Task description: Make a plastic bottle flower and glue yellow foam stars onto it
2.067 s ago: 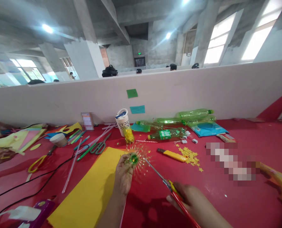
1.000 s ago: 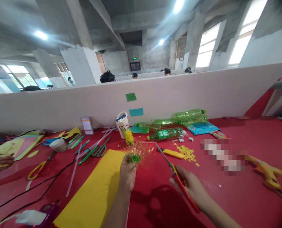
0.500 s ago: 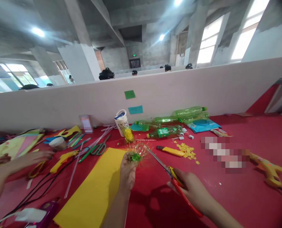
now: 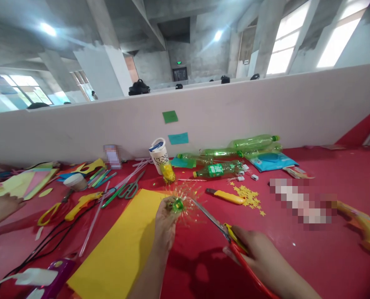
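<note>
My left hand (image 4: 165,222) is closed on a green bottle piece (image 4: 178,204) whose thin clear strips fan out all round. In my right hand (image 4: 253,253) are red and yellow scissors (image 4: 231,238), their blades pointing up and left toward the strips. Under my left forearm lies a yellow sheet (image 4: 119,245). A yellow box cutter (image 4: 226,196) and a pile of yellow stars (image 4: 248,196) are just beyond the scissors. Behind the bottle piece stand a white cup (image 4: 160,157) and a small yellow object (image 4: 168,173).
Green plastic bottles (image 4: 217,170) lie along the white partition (image 4: 110,120). Yellow glue guns rest at left (image 4: 82,206) and far right (image 4: 363,224). Green-handled scissors (image 4: 130,189) and a purple power strip (image 4: 55,280) are at left. Another person's hand (image 4: 4,207) is at the left edge.
The other person's hand has drawn back left. The view has shifted slightly, and the strips now face the camera more, spread in a fuller ring. Both my hands keep their hold.
</note>
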`<state>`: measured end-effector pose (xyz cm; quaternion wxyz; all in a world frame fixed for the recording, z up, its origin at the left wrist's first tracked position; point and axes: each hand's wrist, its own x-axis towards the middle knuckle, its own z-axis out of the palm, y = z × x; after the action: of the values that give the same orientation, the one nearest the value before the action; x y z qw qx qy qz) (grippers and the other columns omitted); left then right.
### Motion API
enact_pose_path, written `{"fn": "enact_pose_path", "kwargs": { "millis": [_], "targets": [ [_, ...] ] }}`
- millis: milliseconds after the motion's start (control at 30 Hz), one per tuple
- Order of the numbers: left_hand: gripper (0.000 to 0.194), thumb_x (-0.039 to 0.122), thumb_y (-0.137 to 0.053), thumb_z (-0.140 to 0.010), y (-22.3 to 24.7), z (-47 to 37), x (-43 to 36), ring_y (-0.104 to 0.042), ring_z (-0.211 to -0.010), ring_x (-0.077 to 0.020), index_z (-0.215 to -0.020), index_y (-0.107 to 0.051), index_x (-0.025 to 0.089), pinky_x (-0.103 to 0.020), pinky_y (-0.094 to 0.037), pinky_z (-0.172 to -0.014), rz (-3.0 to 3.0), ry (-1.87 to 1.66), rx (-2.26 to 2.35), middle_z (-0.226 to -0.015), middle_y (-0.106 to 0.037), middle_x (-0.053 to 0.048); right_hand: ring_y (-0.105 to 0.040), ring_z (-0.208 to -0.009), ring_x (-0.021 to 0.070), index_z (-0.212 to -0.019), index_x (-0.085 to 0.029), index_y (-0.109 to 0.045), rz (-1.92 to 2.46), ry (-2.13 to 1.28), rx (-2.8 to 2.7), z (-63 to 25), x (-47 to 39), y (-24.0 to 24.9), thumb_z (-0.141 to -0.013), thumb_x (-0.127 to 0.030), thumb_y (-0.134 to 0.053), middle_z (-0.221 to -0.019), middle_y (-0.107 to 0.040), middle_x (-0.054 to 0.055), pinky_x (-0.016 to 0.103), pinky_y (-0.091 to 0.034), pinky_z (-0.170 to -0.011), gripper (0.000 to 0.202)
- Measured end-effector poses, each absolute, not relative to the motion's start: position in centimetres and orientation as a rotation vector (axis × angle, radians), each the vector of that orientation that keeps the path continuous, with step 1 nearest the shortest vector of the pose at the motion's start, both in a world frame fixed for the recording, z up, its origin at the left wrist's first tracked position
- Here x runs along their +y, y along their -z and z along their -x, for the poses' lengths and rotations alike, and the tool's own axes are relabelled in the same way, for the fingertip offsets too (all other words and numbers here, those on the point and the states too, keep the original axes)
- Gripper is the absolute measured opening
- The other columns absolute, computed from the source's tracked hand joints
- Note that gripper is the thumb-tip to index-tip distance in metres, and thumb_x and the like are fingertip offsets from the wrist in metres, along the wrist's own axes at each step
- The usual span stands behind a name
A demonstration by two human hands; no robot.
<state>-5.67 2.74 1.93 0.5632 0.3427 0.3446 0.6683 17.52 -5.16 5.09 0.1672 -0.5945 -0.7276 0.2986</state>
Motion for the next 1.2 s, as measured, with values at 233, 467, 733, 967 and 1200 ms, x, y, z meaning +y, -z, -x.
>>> {"fn": "enact_pose_path", "kwargs": {
  "millis": [233,467,733,967,1200],
  "targets": [
    [0.031,0.008,-0.072,-0.058,-2.2,5.7,2.6,-0.056,-0.083,-0.0132,-0.082,-0.06,0.023,-0.022,-0.045,-0.071,-0.794,-1.588,0.832,-0.092,-0.059,0.001,-0.038,-0.05,0.0132,-0.07,-0.022,-0.043,1.733,-0.813,-2.12,-17.5,-5.2,-5.1,-0.084,-0.047,-0.05,-0.06,-0.055,-0.001,0.025,-0.022,-0.049,0.029],
    [0.033,0.007,-0.073,-0.058,-1.8,5.8,2.9,-0.056,-0.087,-0.0126,-0.085,-0.06,0.022,-0.022,-0.044,-0.074,-0.801,-1.593,0.803,-0.095,-0.059,0.001,-0.039,-0.05,0.0138,-0.07,-0.022,-0.043,1.778,-0.81,-2.11,-17.5,-5.0,-5.4,-0.084,-0.049,-0.049,-0.06,-0.055,0.0,0.025,-0.022,-0.048,0.031],
    [0.033,0.011,-0.074,-0.059,-1.5,6.0,2.9,-0.057,-0.087,-0.0134,-0.087,-0.061,0.022,-0.025,-0.045,-0.077,-0.817,-1.611,0.781,-0.098,-0.06,0.0,-0.032,-0.05,0.0118,-0.069,-0.022,-0.042,1.722,-0.846,-2.066,-17.6,-5.0,-5.4,-0.083,-0.048,-0.053,-0.058,-0.049,-0.003,0.025,-0.022,-0.049,0.032],
    [0.035,0.012,-0.074,-0.062,-1.3,6.2,3.0,-0.055,-0.086,-0.0128,-0.092,-0.06,0.023,-0.025,-0.044,-0.078,-0.9,-1.631,0.798,-0.096,-0.059,0.0,-0.028,-0.055,0.0099,-0.066,-0.02,-0.041,1.63,-1.103,-1.943,-17.6,-5.2,-5.6,-0.082,-0.048,-0.055,-0.06,-0.038,-0.006,0.023,-0.023,-0.049,0.036],
    [0.038,0.011,-0.077,-0.057,-1.1,6.3,3.1,-0.055,-0.085,-0.0132,-0.089,-0.061,0.023,-0.024,-0.045,-0.076,-0.92,-1.636,0.822,-0.095,-0.057,0.0,-0.031,-0.053,0.0078,-0.066,-0.02,-0.036,1.476,-1.449,-1.75,-17.5,-5.4,-6.5,-0.085,-0.053,-0.05,-0.06,-0.032,-0.006,0.02,-0.024,-0.046,0.041]
  ]
}}
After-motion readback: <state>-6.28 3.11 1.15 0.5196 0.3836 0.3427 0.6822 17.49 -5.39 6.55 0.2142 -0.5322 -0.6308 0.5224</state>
